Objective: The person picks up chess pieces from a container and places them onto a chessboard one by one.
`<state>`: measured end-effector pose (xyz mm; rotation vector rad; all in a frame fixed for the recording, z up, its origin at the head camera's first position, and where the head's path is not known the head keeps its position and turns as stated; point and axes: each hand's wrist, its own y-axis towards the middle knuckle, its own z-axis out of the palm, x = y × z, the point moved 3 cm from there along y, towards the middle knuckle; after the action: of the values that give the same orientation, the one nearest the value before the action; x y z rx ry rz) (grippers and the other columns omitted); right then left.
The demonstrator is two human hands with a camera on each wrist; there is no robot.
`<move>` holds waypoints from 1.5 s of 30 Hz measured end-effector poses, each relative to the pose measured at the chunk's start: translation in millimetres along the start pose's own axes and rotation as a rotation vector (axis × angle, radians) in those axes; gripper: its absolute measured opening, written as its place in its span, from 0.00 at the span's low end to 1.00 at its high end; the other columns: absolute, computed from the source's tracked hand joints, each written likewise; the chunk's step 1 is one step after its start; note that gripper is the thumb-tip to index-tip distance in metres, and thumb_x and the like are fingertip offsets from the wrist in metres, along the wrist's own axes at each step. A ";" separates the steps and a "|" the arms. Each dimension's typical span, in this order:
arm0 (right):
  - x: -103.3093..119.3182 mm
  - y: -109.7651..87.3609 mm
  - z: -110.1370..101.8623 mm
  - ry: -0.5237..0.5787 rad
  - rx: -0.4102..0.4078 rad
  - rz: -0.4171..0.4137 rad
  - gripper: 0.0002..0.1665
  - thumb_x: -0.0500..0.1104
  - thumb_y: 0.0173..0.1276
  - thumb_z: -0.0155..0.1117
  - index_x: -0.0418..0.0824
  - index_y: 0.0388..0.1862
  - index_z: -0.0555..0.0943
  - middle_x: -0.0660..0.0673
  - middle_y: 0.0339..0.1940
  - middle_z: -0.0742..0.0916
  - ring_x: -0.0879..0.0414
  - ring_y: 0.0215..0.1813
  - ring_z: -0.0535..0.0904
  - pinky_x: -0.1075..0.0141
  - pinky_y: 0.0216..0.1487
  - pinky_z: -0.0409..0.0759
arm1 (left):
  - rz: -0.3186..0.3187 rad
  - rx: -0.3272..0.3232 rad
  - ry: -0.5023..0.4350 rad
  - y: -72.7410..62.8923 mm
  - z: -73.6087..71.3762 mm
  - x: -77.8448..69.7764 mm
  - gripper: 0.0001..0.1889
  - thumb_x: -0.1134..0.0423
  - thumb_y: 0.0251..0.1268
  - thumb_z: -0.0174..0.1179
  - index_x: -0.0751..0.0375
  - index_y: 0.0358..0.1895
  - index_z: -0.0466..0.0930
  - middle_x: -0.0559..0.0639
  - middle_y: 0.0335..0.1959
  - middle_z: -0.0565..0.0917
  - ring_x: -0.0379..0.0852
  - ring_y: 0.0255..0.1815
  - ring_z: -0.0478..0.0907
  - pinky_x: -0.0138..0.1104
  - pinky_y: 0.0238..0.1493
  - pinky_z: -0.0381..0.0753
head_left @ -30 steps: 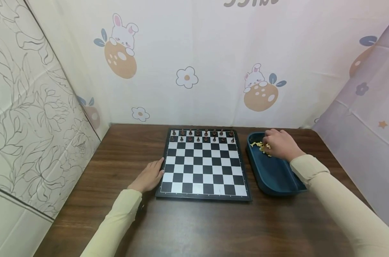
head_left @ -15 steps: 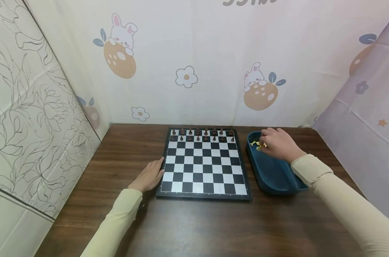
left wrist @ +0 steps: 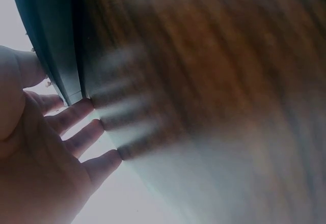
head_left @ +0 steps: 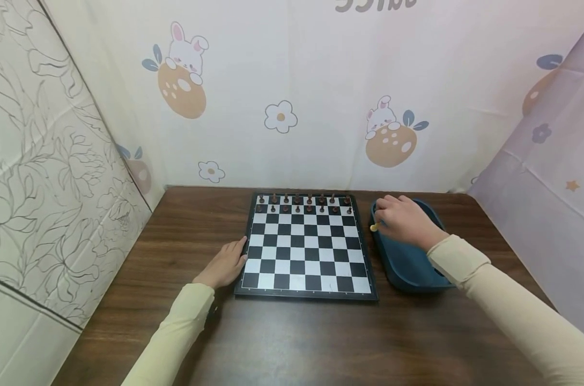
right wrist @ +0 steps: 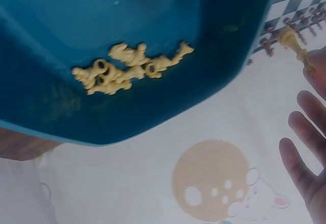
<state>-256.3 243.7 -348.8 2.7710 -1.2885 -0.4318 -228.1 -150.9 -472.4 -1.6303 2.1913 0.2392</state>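
A black-and-white chessboard (head_left: 297, 252) lies on the table. Two rows of dark brown chess pieces (head_left: 297, 209) stand along its far side. My left hand (head_left: 226, 264) rests against the board's left edge; in the left wrist view its fingers (left wrist: 81, 136) are straight and spread along that edge. Over the left rim of a blue tray (head_left: 411, 265), my right hand (head_left: 407, 221) pinches a pale yellow chess piece (right wrist: 290, 40) between thumb and fingertips. Its other fingers are extended. Several more yellow pieces (right wrist: 130, 71) lie heaped in the tray, visible only in the right wrist view.
The tray stands just right of the board with a narrow gap between them. Brown wooden tabletop (head_left: 292, 343) extends in front and to the left. A printed curtain (head_left: 320, 145) hangs behind the table, and a patterned panel (head_left: 50, 161) rises on the left.
My right hand has come out of the tray's far end and moved left to its rim, with a yellow chess piece now showing in its grip. My left hand stays put.
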 end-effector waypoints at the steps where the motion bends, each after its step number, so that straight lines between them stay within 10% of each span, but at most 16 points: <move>1: 3.0 0.7 -0.8 0.003 -0.003 -0.007 0.04 0.38 0.50 0.74 0.40 0.26 0.87 0.48 0.26 0.78 0.52 0.32 0.70 0.63 0.27 0.69 | -0.003 0.001 0.001 0.3 0.4 0.3 0.29 0.58 0.76 0.42 0.68 0.74 0.50 0.65 0.70 0.62 0.61 0.70 0.57 0.50 0.70 0.56; 45: 90.4 28.5 7.5 -0.006 -0.011 -0.243 0.03 0.43 0.54 0.73 0.46 0.28 0.87 0.50 0.31 0.82 0.57 0.34 0.74 0.67 0.28 0.68 | -0.026 -0.003 0.006 1.4 3.7 1.1 0.30 0.57 0.76 0.42 0.67 0.74 0.50 0.64 0.70 0.61 0.60 0.71 0.57 0.49 0.70 0.55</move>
<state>-224.1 157.2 -371.9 2.9297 -0.9485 -0.4586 -228.9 -150.1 -476.3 -1.6620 2.1738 0.2309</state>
